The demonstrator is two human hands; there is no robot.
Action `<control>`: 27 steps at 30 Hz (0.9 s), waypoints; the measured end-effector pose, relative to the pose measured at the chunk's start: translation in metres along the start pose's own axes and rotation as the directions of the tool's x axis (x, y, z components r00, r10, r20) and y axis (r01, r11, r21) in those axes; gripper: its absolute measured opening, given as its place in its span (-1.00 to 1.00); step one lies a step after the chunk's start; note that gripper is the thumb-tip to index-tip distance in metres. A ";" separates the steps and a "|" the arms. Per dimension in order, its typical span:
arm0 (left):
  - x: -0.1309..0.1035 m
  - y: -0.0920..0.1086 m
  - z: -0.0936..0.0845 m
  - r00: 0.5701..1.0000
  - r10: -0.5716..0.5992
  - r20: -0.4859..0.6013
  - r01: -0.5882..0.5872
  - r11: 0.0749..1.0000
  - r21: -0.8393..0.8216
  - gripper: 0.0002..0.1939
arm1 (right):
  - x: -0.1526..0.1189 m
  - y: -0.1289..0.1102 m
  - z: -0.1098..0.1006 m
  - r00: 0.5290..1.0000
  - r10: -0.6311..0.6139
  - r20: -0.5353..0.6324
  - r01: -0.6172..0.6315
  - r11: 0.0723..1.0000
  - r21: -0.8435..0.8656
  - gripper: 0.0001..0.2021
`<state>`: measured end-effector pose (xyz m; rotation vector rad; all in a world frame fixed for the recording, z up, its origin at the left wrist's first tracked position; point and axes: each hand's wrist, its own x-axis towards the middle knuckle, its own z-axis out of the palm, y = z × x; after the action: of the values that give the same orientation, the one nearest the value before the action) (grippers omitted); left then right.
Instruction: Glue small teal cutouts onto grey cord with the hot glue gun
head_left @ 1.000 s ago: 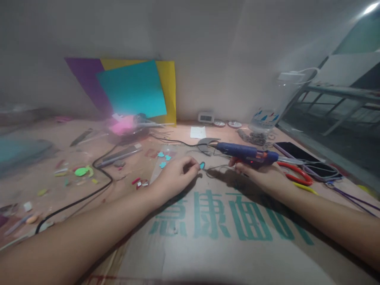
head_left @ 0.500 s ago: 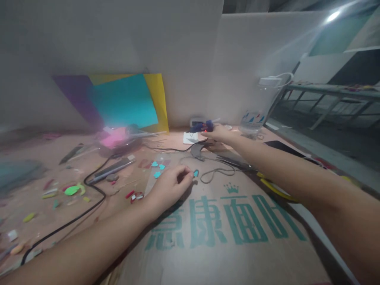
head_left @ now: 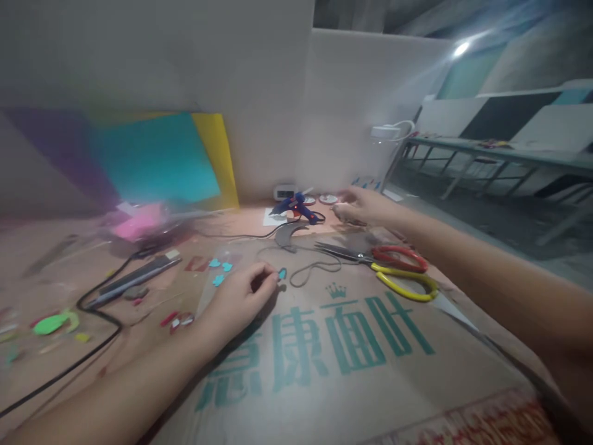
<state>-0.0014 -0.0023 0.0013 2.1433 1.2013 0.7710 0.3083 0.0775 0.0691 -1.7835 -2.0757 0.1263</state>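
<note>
My left hand [head_left: 248, 293] is closed in a pinch above the printed cardboard [head_left: 306, 395], with a small teal piece [head_left: 282, 274] at its fingertips. Just left of it lie several teal cut-out pieces [head_left: 218, 280]. At the back of the table, my right hand [head_left: 364, 205] reaches with curved fingers over a small greyish thing [head_left: 347, 216]; blur hides whether it grips it. Left of that hand, a blue glue gun [head_left: 296, 207] rests on the table, its red light lit. Scissors [head_left: 361, 256] with red and yellow handles lie below my right forearm.
A black cord [head_left: 109, 334] winds across the left side among scraps and a green piece [head_left: 50, 324]. Pink material in clear wrapping [head_left: 141, 221] sits before coloured sheets [head_left: 160, 157]. A small clock [head_left: 285, 192] and a clear bottle [head_left: 368, 183] stand at the back.
My right hand has left the glue gun and shifted right, over the small greyish thing. The view has turned right, and the scissors now show fully. My left hand keeps its pinch.
</note>
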 end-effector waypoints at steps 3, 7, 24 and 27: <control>0.000 0.000 0.001 1.000 -0.003 -0.005 0.003 1.000 0.021 -0.74 | -0.048 0.046 -0.022 0.993 0.030 -0.118 -0.062 0.960 -0.273 -0.46; 0.000 -0.001 0.001 1.000 0.028 -0.010 -0.028 0.996 0.082 -0.75 | -0.085 0.103 -0.027 0.944 0.330 -0.016 -0.316 0.886 -0.339 -0.31; 0.000 -0.001 -0.002 0.998 -0.060 0.008 0.058 0.980 0.190 -0.63 | -0.091 0.121 -0.003 0.908 0.414 -0.068 -0.406 0.826 -0.390 -0.31; 0.001 -0.002 -0.002 0.994 -0.109 -0.001 0.106 0.967 0.230 -0.56 | -0.093 0.119 -0.005 0.908 0.415 -0.048 -0.401 0.833 -0.381 -0.23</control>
<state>-0.0033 0.0000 0.0019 2.2392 1.4486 0.5965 0.4306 0.0086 0.0134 -2.4670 -1.7952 -0.1441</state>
